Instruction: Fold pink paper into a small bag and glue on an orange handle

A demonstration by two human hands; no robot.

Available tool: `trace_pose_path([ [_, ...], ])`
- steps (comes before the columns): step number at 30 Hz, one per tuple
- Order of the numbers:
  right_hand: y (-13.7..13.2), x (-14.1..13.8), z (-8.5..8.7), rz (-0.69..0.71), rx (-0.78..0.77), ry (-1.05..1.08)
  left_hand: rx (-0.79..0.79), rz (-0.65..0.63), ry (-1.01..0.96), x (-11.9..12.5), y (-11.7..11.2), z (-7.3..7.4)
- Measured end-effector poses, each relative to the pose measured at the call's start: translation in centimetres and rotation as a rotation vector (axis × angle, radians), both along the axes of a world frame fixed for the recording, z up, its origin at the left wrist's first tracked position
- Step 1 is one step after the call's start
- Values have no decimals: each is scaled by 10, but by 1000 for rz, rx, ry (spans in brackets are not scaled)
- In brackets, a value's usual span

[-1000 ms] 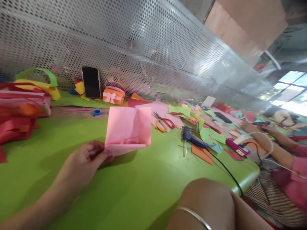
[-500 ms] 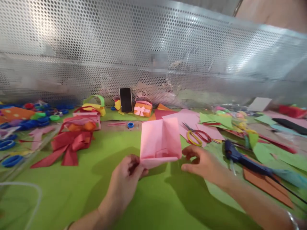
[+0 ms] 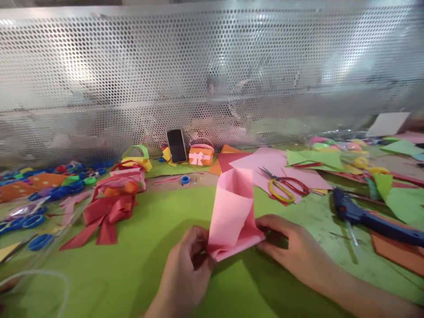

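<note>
A folded pink paper (image 3: 232, 212) stands up from the green table (image 3: 139, 247) in front of me, and both hands hold it at its lower edge. My left hand (image 3: 187, 269) pinches its bottom left corner with the fingers closed. At the bottom right corner my right hand (image 3: 294, 249) grips the paper with curled fingers. The paper's upper part bends into a curve and tilts to the left.
Scissors with red and yellow handles (image 3: 285, 187) lie on loose pink sheets behind the paper. A blue glue gun (image 3: 361, 214) lies at right. A red ribbon bow (image 3: 106, 214), paper baskets, blue rings, a phone (image 3: 176, 145) and an orange gift box (image 3: 200, 157) line the perforated metal wall.
My right hand has come in and taken the paper's right corner. The paper, held flat before, is now bent into a curve. The view has swung left, away from the neighbouring person.
</note>
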State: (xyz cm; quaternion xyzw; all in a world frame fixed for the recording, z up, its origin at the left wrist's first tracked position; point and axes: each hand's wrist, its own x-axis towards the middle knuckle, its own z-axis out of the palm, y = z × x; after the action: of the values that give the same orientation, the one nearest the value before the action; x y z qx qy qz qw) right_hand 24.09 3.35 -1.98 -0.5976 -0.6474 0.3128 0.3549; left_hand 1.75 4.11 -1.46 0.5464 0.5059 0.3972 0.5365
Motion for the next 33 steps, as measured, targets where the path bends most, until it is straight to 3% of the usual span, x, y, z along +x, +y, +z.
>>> trace_pose_path([
  [4, -2, -2, -2, -7, 22, 26, -62, -52, 29, 0, -2, 0],
  [12, -2, -1, -1, 85, 11, 160, 120, -208, 24, -8, -8, -9],
  [19, -3, -4, -5, 146, 16, 280, 161, -154, 143, -10, -8, -15],
  [23, -4, -9, -2, 99, 26, 347, 184, -117, 81, -12, -4, -20],
  [30, -5, -12, -2, 120, 8, 427, 165, -171, 11, -9, -1, -5],
  [33, -5, -10, -6, 139, -8, 413, 143, -167, 20, -10, -2, -7],
])
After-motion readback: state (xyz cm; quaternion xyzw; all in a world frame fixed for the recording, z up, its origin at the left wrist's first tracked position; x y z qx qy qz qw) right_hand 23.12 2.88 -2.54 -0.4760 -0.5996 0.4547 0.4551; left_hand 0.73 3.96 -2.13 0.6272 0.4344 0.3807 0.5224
